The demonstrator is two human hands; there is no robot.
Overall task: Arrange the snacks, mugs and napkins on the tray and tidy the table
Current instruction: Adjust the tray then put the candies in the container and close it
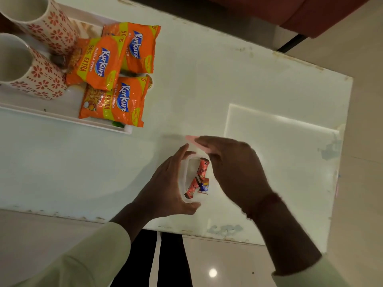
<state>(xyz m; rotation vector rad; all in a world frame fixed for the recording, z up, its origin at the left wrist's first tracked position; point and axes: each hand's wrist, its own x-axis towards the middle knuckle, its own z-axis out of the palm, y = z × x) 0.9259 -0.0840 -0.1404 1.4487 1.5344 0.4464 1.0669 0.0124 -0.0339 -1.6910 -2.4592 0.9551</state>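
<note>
A small clear plastic container (187, 169) holding a few red and blue wrapped candies (199, 179) sits near the table's front edge. My left hand (165, 185) curls around its left side. My right hand (232, 168) hovers over its right side and holds a pink lid (191, 139), blurred by motion. At the upper left a white tray (62, 119) carries two white mugs with red flower print (47, 25) (33, 73) and three orange Kurkure snack packets (116, 100).
The white table (228, 83) has chipped edges, and a square raised panel (279, 141) lies at the right. A reddish seat (323, 15) stands beyond the far edge. The tiled floor (217, 266) shows below the front edge.
</note>
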